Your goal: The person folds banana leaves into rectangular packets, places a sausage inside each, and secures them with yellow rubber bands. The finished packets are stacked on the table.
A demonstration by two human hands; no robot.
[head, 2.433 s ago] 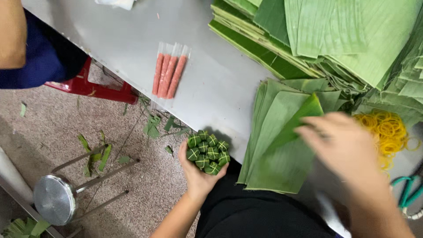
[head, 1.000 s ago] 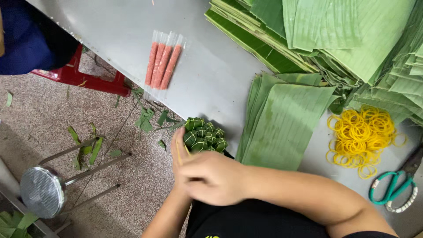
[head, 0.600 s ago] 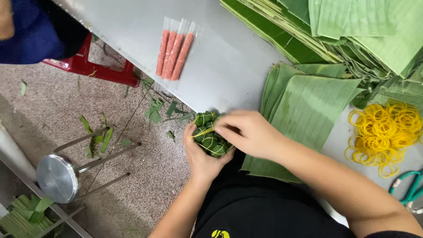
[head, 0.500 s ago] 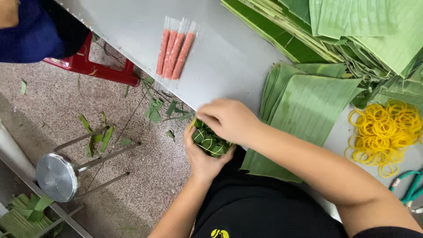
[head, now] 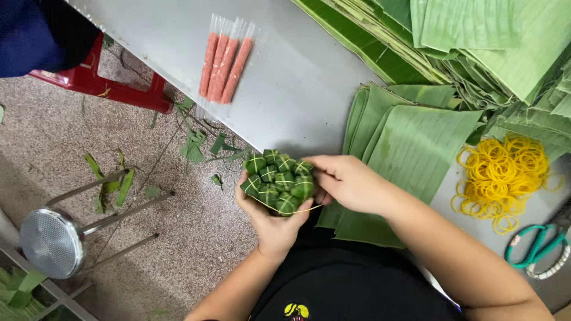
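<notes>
My left hand [head: 275, 224] cups a cluster of several small green leaf-wrapped parcels [head: 278, 180] from below, just off the near edge of the grey table [head: 297, 77]. My right hand [head: 348, 182] grips the right side of the cluster, and a thin yellow rubber band [head: 291, 210] stretches along the cluster's lower side. A stack of cut banana leaves [head: 404, 142] lies on the table right behind my right hand.
Pink sausages in clear wrap [head: 225, 62] lie on the table at the back. A pile of yellow rubber bands [head: 502, 177] and green-handled scissors [head: 538, 246] sit at the right. More banana leaves [head: 476, 35] are stacked behind. A metal stool [head: 53, 238], a red stool [head: 101, 83] and leaf scraps are on the floor.
My right hand came back from the rubber bands to the parcel cluster, covered it, then slid to its right side. A yellow band now runs along the cluster.
</notes>
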